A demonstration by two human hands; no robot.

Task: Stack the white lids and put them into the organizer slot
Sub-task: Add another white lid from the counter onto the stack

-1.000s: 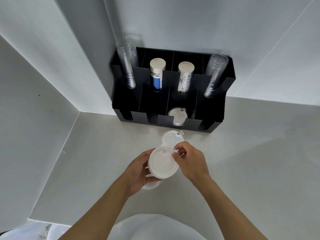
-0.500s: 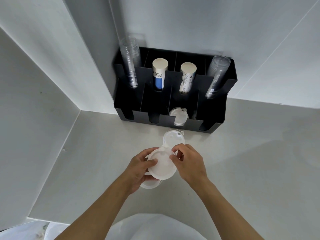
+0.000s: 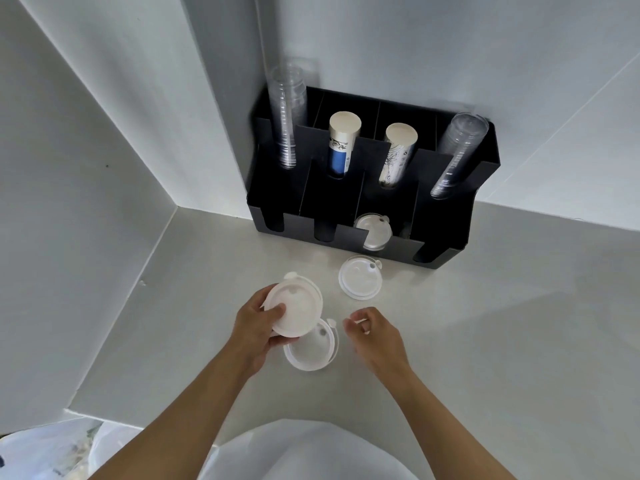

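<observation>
White lid [image 3: 296, 308] in left grip [image 3: 258, 322]

Pale grey counter [image 3: 502, 323], matte, set in a corner. White walls [image 3: 415, 39] behind and to the left; a white panel [image 3: 86, 168] slants along the left side. Wall seam runs diagonally at upper right. Light soft and even, brightest on the back wall. Crumpled clear plastic [image 3: 52, 452] at lower left.

Held lid stack [image 3: 296, 308]: round, white, tilted, above counter. Second lid [image 3: 311, 351] flat beneath it. Third lid [image 3: 360, 277] flat before black organizer [image 3: 446, 223]. Fourth lid [image 3: 373, 232] upright in third front slot.
</observation>
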